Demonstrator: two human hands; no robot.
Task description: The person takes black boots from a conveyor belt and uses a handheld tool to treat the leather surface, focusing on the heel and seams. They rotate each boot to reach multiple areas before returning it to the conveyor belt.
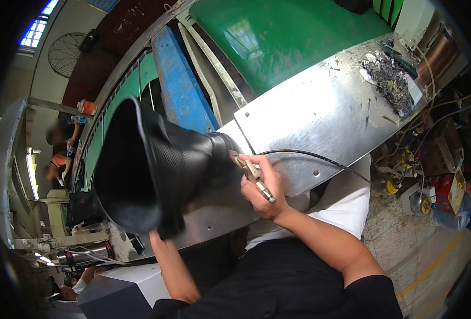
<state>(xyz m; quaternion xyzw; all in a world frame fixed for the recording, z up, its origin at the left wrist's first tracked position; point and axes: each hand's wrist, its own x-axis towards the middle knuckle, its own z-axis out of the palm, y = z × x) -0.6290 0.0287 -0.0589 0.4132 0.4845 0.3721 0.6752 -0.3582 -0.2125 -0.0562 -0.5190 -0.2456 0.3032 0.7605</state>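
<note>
A large black rubber piece (185, 154), shaped like a boot shaft or funnel, lies across my front with its wide mouth toward the left and its narrow ribbed neck toward the right. My right hand (264, 186) is closed around a metal hand tool (252, 173) that looks like locking pliers. The tool's tip is at the narrow neck, where I cannot make out whether it grips. My left hand (154, 237) reaches up beneath the wide mouth. The black piece hides its fingers, and the forearm is blurred.
A bare metal bench top (294, 125) lies under the neck, with a thin black hose (320, 157) across it. Dark scraps (392, 85) are heaped at its far right. Beyond stand a green machine cover (283, 37) and a blue beam (182, 80). Other people work at the left.
</note>
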